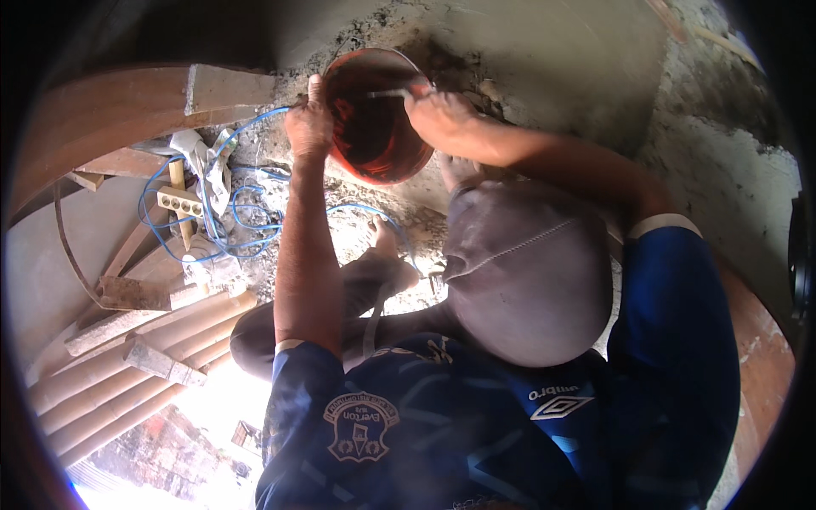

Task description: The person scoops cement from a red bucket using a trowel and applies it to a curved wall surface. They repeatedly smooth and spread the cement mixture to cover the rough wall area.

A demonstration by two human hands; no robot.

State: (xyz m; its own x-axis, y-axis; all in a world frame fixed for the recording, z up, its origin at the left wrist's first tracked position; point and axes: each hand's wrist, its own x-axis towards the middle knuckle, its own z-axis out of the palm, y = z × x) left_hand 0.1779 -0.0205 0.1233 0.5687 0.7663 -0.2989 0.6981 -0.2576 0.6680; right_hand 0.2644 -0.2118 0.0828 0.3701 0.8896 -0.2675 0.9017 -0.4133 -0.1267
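Note:
A red-orange bucket (408, 166) stands tilted toward me at the far side, with a dark, wet-looking inside. Its left rim is gripped by my left hand (310, 126), the thumb lying up along the edge. At the right rim, my right hand (442, 121) is closed around a tool with a thin, pale metal shank (387, 93) that reaches across the bucket's mouth. The tool's handle is hidden in my fist, and its working end cannot be made out in the dark inside. My knee in grey trousers is bent up just below the right forearm.
A pale power strip (180, 202) and tangled blue cable (246, 212) lie left of my left arm, beside a crumpled white bag (204, 166). Lower left are several bamboo poles (144, 374) and wood offcuts (136, 293). A plastered wall (552, 68) rises behind the bucket.

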